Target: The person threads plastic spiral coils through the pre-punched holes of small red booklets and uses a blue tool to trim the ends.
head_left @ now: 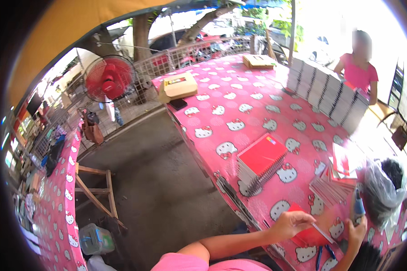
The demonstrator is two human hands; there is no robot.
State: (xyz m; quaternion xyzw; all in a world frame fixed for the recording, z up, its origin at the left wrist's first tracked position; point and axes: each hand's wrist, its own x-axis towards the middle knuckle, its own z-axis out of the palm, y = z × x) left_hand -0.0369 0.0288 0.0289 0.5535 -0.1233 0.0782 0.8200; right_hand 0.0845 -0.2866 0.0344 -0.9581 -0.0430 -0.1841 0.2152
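Observation:
My left hand (293, 224) is closed in a pinch at the upper end of a pale spiral coil (323, 233). That coil runs along the edge of a red-covered notebook (305, 238), which lies partly under my hand on the table. To the right, my right hand (357, 229) is wrapped round a grey and blue hand tool (358, 207) held upright; its exact kind is unclear. Blue-handled pliers (320, 257) rest on the pink cloth just below the notebook.
A stack of red spiral notebooks (262, 154) stands left of centre. Beyond my right hand are loose booklets (332, 187) and a clear plastic bag (384, 194) with dark contents. Tall notebook stacks (325, 92) line the far right, near another person (359, 67). Cardboard boxes (180, 86) sit farther back.

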